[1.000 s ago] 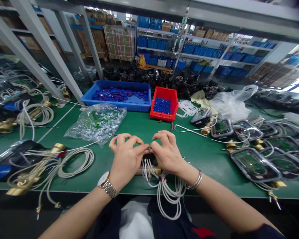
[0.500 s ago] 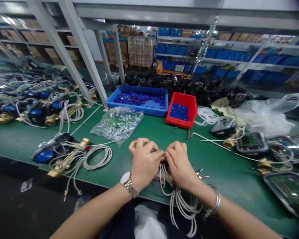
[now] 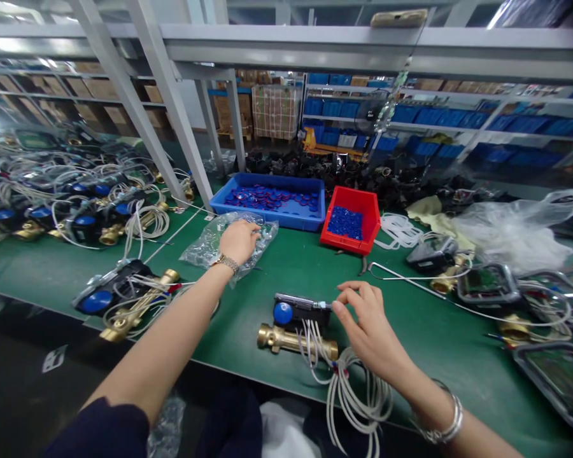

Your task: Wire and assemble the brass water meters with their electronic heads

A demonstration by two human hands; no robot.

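The clear bag of small metal parts is gripped by the left hand; the black meter unit on the table is pinched at its edge by the fingers of the right hand.

The meter assembly lay at the near edge of the surface, cables hanging over that edge. The parts bag lay behind and left; two bins stood behind it, side by side.
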